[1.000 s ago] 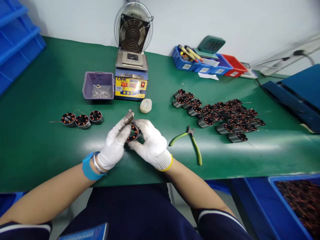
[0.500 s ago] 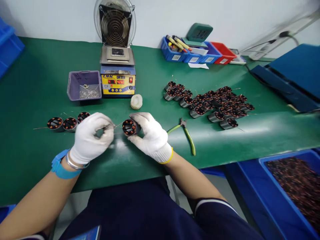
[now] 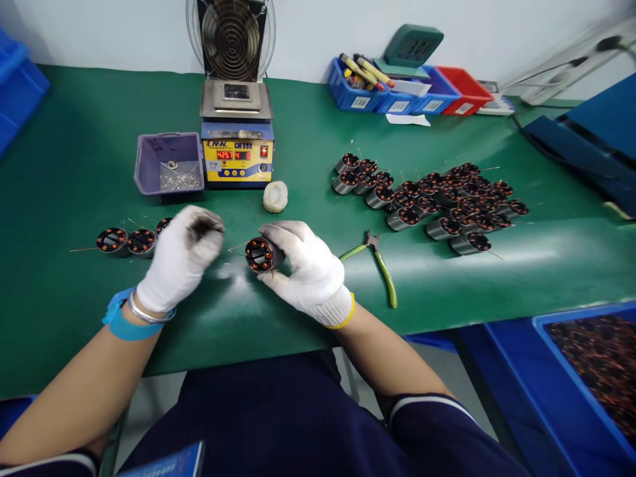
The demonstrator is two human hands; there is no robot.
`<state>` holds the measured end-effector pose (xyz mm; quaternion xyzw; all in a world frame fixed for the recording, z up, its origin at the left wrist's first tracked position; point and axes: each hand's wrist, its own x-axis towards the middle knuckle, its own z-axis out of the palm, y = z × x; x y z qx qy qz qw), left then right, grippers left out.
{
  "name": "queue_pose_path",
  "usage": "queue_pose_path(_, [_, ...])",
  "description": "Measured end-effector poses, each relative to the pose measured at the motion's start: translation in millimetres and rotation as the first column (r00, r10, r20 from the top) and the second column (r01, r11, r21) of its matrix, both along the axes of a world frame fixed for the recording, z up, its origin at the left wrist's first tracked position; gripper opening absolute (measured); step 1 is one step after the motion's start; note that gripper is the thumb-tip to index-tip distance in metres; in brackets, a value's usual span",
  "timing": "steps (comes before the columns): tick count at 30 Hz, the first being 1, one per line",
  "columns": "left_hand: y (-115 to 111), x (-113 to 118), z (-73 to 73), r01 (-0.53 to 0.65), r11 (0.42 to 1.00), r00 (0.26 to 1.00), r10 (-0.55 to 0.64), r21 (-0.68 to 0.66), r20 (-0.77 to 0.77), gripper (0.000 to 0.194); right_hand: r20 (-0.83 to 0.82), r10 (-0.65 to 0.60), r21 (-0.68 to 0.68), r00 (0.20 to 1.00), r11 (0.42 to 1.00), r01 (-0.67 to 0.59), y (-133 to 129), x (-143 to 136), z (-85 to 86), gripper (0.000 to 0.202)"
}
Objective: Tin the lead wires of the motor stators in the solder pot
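Note:
My right hand (image 3: pixel 311 271), in a white glove with a yellow cuff, grips a metal stator with copper windings (image 3: pixel 260 255); thin wires stick out from its left side. Left of it, my left hand (image 3: pixel 183 255), also gloved, is raised off the green table (image 3: pixel 238 331) with its fingers curled together and dark at the tips. Whether anything is between those fingers is blurred. Just behind the left hand stand more stators (image 3: pixel 142 243), one partly covered by it. Green-handled cutters (image 3: pixel 383 268) lie to the right of my right hand.
A soldering pot unit (image 3: pixel 237 156) with a fan (image 3: pixel 232 43) stands at the back, beside a purple bin (image 3: pixel 169 165) and a round white pad (image 3: pixel 275 197). Many stators (image 3: pixel 442 228) stand at the right. Small blue bins (image 3: pixel 355 99) and a red bin (image 3: pixel 464 93) line the wall.
My left hand has drawn back a little from the wire ends and turned, its fingers curling inward. My right hand still holds the stator. The view has shifted slightly.

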<state>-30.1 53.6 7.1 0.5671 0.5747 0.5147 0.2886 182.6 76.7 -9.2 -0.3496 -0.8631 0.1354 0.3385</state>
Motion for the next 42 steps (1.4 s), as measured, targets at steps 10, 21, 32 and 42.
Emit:
queue_pose_path(10, [-2, 1, -3.5, 0.061, 0.995, 0.997, -0.064, -0.079, -0.04, 0.013, 0.058, -0.017, -0.07, 0.998, 0.997, 0.021, -1, 4, 4.7, 0.052])
queue_pose_path(21, [11, 16, -44.3, 0.136, 0.961, 0.928, -0.209, -0.242, -0.308, 0.041, 0.277, -0.506, -0.153, 0.817, 0.816, 0.558, 59, 20, -0.3, 0.052])
queue_pose_path(32, [15, 14, -53.2, 0.208, 0.952, 0.913, -0.271, -0.225, -0.305, 0.045, 0.535, -0.365, -0.166, 0.762, 0.839, 0.518, 93, 5, 11.6, 0.058])
queue_pose_path(42, [17, 13, -54.3, 0.223, 0.947, 0.899, -0.292, -0.232, -0.327, 0.047, 0.539, -0.337, -0.202, 0.772, 0.838, 0.507, 108, 6, 29.6, 0.057])
